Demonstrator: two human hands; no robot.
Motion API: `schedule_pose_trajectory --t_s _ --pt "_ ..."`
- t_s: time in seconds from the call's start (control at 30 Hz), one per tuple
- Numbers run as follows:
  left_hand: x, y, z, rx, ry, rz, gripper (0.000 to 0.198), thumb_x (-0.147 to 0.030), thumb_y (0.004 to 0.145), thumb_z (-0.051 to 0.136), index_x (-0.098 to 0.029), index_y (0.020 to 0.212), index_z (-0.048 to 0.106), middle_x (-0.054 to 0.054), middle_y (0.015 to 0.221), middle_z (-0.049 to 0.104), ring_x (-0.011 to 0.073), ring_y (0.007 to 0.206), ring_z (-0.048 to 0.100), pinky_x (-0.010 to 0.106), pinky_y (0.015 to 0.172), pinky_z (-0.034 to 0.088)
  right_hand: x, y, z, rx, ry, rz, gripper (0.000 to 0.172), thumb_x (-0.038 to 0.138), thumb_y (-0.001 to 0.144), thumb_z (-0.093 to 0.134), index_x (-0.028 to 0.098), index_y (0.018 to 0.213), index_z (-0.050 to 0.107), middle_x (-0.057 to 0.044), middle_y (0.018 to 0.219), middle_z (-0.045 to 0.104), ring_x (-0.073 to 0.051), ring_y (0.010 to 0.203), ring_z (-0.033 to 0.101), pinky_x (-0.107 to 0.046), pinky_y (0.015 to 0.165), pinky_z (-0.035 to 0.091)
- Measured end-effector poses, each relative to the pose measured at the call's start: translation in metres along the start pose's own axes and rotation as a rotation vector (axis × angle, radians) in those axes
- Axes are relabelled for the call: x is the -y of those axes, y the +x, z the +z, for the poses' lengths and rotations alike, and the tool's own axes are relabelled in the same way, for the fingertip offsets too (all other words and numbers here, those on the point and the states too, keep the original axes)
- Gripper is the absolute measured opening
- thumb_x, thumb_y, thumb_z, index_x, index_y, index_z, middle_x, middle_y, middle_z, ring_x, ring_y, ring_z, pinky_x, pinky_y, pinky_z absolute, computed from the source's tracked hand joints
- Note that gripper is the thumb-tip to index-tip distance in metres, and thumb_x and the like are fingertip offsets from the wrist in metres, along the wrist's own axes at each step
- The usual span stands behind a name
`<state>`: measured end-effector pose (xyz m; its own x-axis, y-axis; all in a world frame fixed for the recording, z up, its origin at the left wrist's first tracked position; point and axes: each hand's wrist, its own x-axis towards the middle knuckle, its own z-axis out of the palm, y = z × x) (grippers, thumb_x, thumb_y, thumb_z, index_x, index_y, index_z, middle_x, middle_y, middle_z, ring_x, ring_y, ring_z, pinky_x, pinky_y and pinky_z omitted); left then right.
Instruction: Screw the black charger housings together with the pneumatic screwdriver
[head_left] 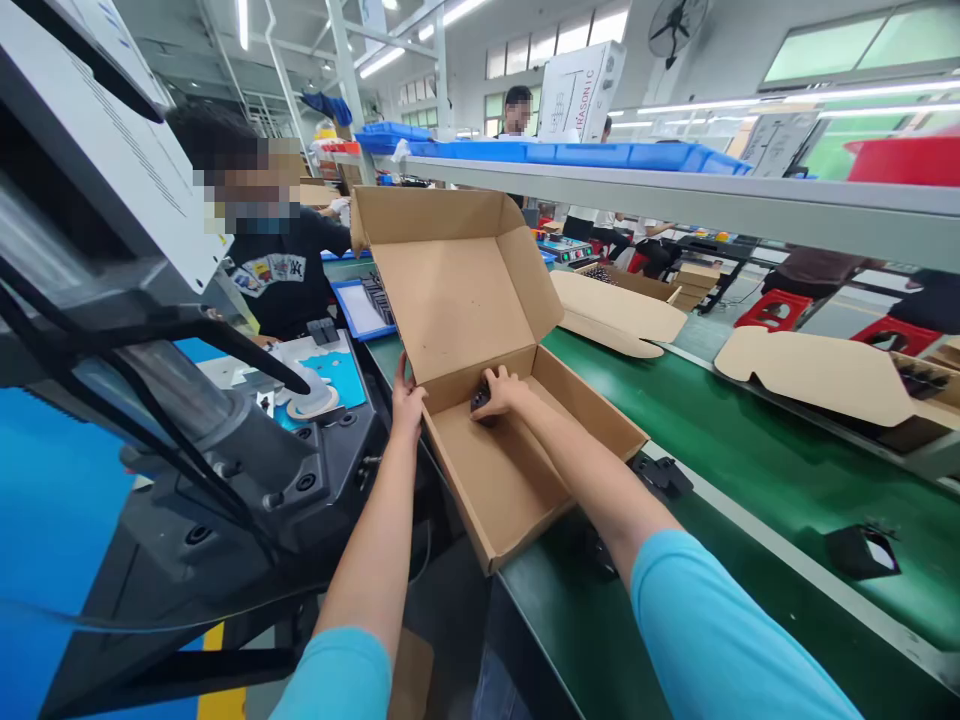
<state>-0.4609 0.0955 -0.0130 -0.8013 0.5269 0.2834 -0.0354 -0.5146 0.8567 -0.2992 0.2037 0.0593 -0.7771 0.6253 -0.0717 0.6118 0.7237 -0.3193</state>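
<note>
An open cardboard box [499,470] with its lid raised sits at the edge of the green work surface, tilted to my view. My left hand [407,400] grips the box's left side near the lid hinge, fingers behind the cardboard. Inside the box, near its back left corner, my right hand [499,392] has its fingers curled round a small black part [480,400]. The rest of the box floor shows bare cardboard.
A large machine [285,470] stands close on the left. Black parts [664,476] lie right of the box, and another black part [862,552] lies farther right. Other open boxes [817,375] line the green belt. A co-worker [281,260] is at the back left.
</note>
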Motion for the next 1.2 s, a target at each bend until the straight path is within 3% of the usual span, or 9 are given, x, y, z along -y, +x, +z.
schedule_pose_trajectory --t_s 0.13,0.27,0.43,0.5,0.6,0.7,0.83,1.07,1.2 --pt "0.003 0.002 -0.002 -0.002 0.002 0.002 0.097 -0.005 0.053 0.054 -0.027 0.146 0.039 0.003 0.108 0.074 0.0224 0.097 0.07 0.026 0.071 0.058 0.005 -0.004 0.004 0.009 0.06 -0.002 0.068 0.032 0.059 0.081 0.022 0.119 0.051 -0.015 0.128 0.046 -0.035 0.12 0.044 -0.051 0.09 0.046" --pt "0.001 0.003 -0.001 0.003 -0.011 0.0 0.094 -0.006 0.053 0.054 -0.026 0.144 0.042 0.003 0.108 0.074 0.0216 0.097 0.07 0.025 0.072 0.057 0.009 -0.037 -0.025 0.019 0.152 -0.104 0.061 0.033 0.062 0.08 0.02 0.114 0.053 -0.012 0.116 0.049 -0.032 0.112 0.05 -0.049 0.09 0.047" --pt "-0.002 0.001 0.005 -0.033 -0.042 0.003 0.094 -0.005 0.05 0.052 -0.024 0.142 0.044 0.003 0.11 0.073 0.0209 0.099 0.069 0.024 0.075 0.057 0.01 -0.169 -0.069 0.03 0.276 -0.367 0.069 0.038 0.06 0.081 0.026 0.12 0.047 -0.005 0.122 0.049 -0.022 0.112 0.054 -0.035 0.098 0.046" --pt "-0.005 0.002 0.007 -0.099 -0.033 0.004 0.094 -0.005 0.048 0.051 -0.02 0.141 0.045 0.005 0.107 0.073 0.0224 0.098 0.069 0.025 0.072 0.057 0.01 -0.231 -0.067 0.066 0.331 -0.439 0.066 0.036 0.06 0.081 0.027 0.118 0.05 -0.006 0.124 0.049 -0.024 0.114 0.054 -0.037 0.097 0.047" --pt "-0.02 0.008 0.012 -0.167 -0.031 0.061 0.093 -0.004 0.047 0.051 -0.018 0.139 0.047 0.006 0.108 0.073 0.0242 0.102 0.068 0.026 0.072 0.057 0.005 -0.291 -0.036 0.152 0.241 -0.295 0.067 0.034 0.059 0.079 0.031 0.119 0.05 -0.007 0.132 0.047 -0.026 0.114 0.054 -0.037 0.089 0.052" --pt "-0.048 0.018 0.023 -0.147 -0.05 0.2 0.091 -0.004 0.048 0.05 -0.021 0.137 0.049 0.003 0.112 0.071 0.023 0.106 0.067 0.025 0.076 0.057 -0.005 -0.304 0.005 0.162 0.069 -0.184 0.064 0.033 0.059 0.074 0.029 0.119 0.051 -0.01 0.135 0.047 -0.032 0.118 0.051 -0.043 0.082 0.055" --pt "-0.099 0.022 0.044 -0.106 -0.091 0.315 0.088 -0.003 0.047 0.049 -0.019 0.133 0.052 0.001 0.106 0.072 0.021 0.104 0.067 0.021 0.074 0.056 -0.014 -0.286 0.036 0.094 -0.008 -0.144 0.059 0.03 0.064 0.069 0.024 0.121 0.053 -0.013 0.142 0.046 -0.036 0.125 0.047 -0.048 0.085 0.057" --pt "-0.187 0.009 0.079 0.023 -0.017 0.503 0.061 -0.003 0.063 0.056 -0.018 0.123 0.06 0.0 0.119 0.069 0.0187 0.114 0.063 0.022 0.078 0.056 -0.008 -0.289 0.041 0.009 -0.036 -0.127 0.082 0.038 0.072 0.072 0.02 0.145 0.039 -0.017 0.156 0.035 -0.04 0.148 0.023 -0.057 0.101 0.05" --pt "-0.242 0.006 0.1 0.116 -0.063 0.538 0.058 0.001 0.061 0.06 -0.016 0.116 0.061 0.002 0.114 0.071 0.0229 0.12 0.061 0.026 0.087 0.057 -0.028 -0.321 0.019 -0.157 0.089 -0.171 0.061 0.046 0.085 0.058 0.027 0.142 0.044 -0.011 0.152 0.044 -0.032 0.142 0.041 -0.052 0.106 0.049"
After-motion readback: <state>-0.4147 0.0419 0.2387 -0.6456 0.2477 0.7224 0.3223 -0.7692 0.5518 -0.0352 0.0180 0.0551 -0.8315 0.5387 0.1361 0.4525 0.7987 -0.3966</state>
